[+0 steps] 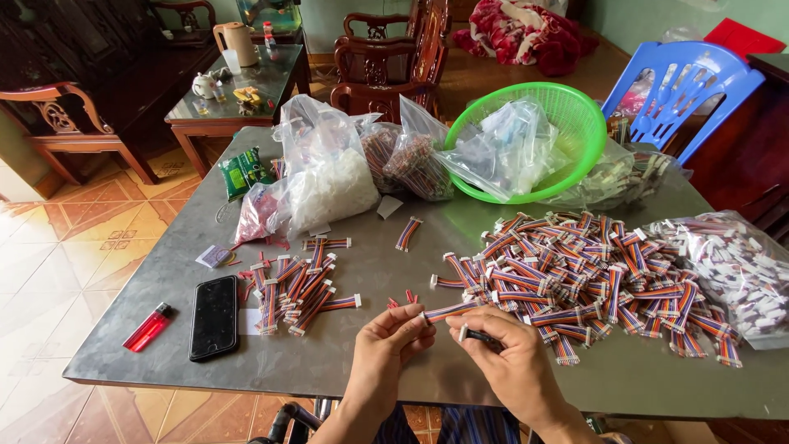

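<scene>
1. Nearest me, my left hand (386, 341) pinches one short multicoloured ribbon cable with white plastic end plugs (450, 311), fingers closed on its left end, just above the grey metal counter (353, 362).
2. My right hand (505, 349) has its fingers closed on a small dark, white-tipped piece (475, 335); I cannot tell exactly what it is.
3. I judge the cable light, limp and bendy along its length; the hard plugs are the firm places to grip, and the thin wires could kink if pulled.
4. Left of the hands lie a black smartphone (214, 316), flat and glossy, and a red translucent lighter (148, 327).
5. Just beyond sits a small neat stack of the same cables (292, 292); to the right sprawls a big loose heap of them (575, 279).
6. At the right edge, a clear crinkly plastic bag of white parts (735, 271).
7. Farther back stand soft clear bags of white and reddish parts (329, 177) and a green plastic mesh basket (567, 111), rigid and round.
8. Farthest: a blue plastic chair (690, 82) and a glass-topped wooden side table (271, 78).
</scene>
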